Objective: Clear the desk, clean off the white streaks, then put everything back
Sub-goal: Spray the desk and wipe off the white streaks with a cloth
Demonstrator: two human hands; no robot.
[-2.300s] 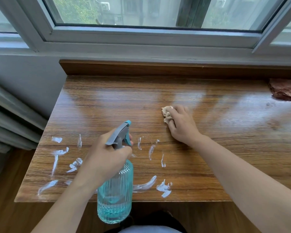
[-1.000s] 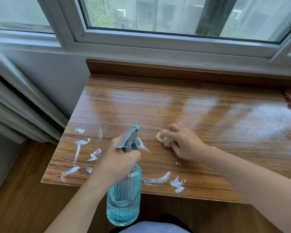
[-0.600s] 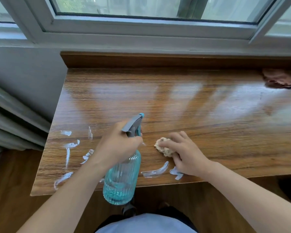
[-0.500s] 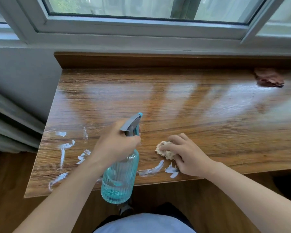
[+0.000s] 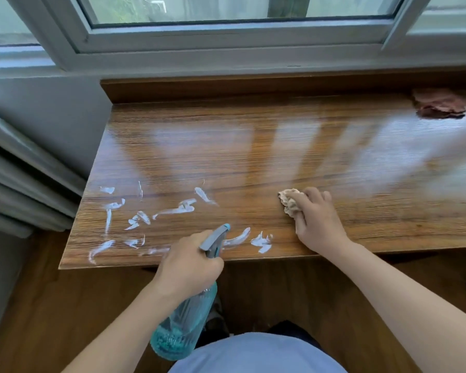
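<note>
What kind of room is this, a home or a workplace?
Probably a room in a home, though that is a guess. A wooden desk stands right under a window, a grey curtain hangs at its left, and the floor is wood.

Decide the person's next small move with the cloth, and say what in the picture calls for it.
Probably slide the cloth left and toward the near edge, onto the closest streaks. The right hand holds the cloth against bare wood on the desk, while white marks lie just to its left. The left hand holds the bottle off the desk's front edge, clear of that path.
</note>
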